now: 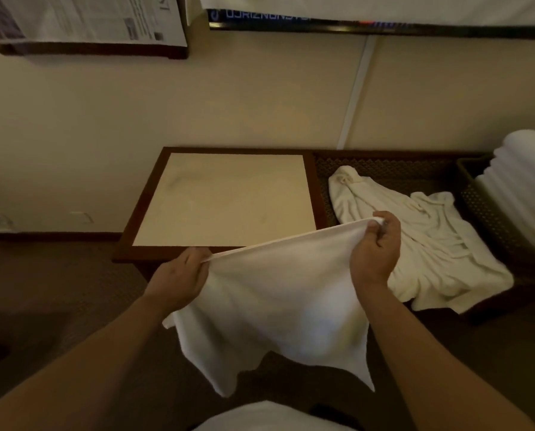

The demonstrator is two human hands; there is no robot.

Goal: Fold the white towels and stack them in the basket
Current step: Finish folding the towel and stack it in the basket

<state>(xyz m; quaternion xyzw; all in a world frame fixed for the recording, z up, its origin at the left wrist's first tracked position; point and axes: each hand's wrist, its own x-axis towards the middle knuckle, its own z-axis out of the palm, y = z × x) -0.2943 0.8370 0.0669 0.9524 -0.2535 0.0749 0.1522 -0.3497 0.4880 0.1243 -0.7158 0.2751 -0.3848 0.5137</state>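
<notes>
A white towel (275, 309) hangs in the air in front of me, its top edge stretched taut. My left hand (182, 275) pinches the towel's left corner and my right hand (376, 247) grips the right corner, slightly higher. The rest of the towel droops below my hands. A heap of crumpled white towels (421, 241) lies on the dark surface to the right. At the far right, a dark woven basket (483, 209) holds a stack of folded white towels (521, 181).
A small table with a pale top and dark wooden frame (228, 197) stands against the beige wall, just beyond my hands. Brown carpet (42, 290) covers the floor to the left. Framed papers (82, 23) hang on the wall above.
</notes>
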